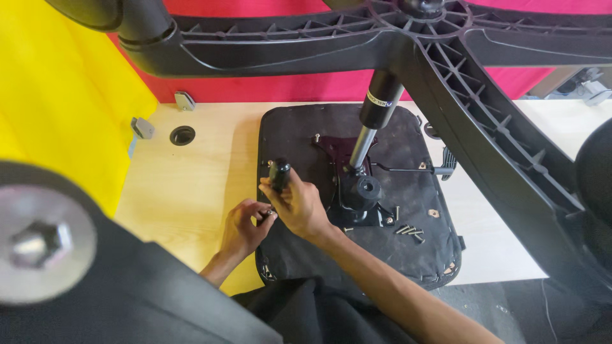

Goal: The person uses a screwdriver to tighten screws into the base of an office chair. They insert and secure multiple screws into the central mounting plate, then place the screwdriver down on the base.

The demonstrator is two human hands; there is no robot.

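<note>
A black star-shaped chair base [446, 44] filled the top of the view, its ribbed legs spreading out and down to the right, with a gas cylinder [376, 114] running from its hub down into the seat below. Beneath it stood a pale wooden table [185, 185], backed by a red panel and flanked by a yellow one on the left. On the table lay an upturned black seat cushion [299, 134], its underside facing up, and at its middle sat a dark metal mounting plate [357, 197] that received the cylinder. The person's right hand [298, 205] was closed around a black screwdriver handle [279, 175], held upright over the seat's left part, just beside the plate. The left hand [245, 226] rested at the seat's near left edge, its fingertips pinched together at the tool's lower end on something too small to make out. A small cluster of loose screws [409, 230] lay on the seat to the right of the plate, well apart from both hands.
</note>
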